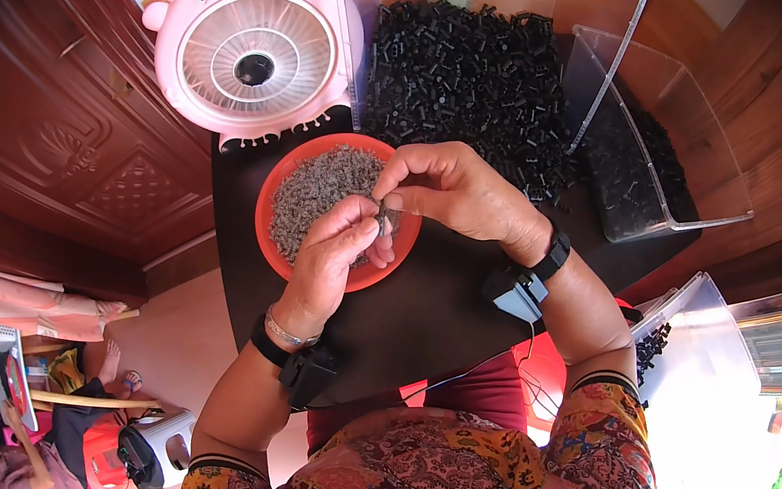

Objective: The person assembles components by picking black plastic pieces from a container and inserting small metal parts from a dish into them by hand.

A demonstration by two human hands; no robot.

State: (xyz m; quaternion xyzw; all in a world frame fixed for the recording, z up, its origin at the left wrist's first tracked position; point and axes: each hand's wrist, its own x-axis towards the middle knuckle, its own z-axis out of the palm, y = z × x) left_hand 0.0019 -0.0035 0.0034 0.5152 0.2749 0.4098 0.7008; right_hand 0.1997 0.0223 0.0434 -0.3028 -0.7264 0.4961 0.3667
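Observation:
Over a red-orange bowl [264,215] heaped with small grey parts [301,201], both hands meet at their fingertips. My left hand [338,247] has thumb and fingers pinched together around something tiny, mostly hidden between them. From the right, my right hand [454,191] reaches in, its thumb and forefinger pressed together at the same spot. A small dark bit shows between the two hands, too small to name. Behind the hands lies a large pile of short black tubular pieces [472,75].
The bowl stands on a dark table [426,280]. A pink animal-shaped fan [171,60] is at the back left. Clear plastic bins [729,184] hold black pieces at the back right. Another person [36,455] sits far left. A thin cable [463,372] hangs near my right wrist.

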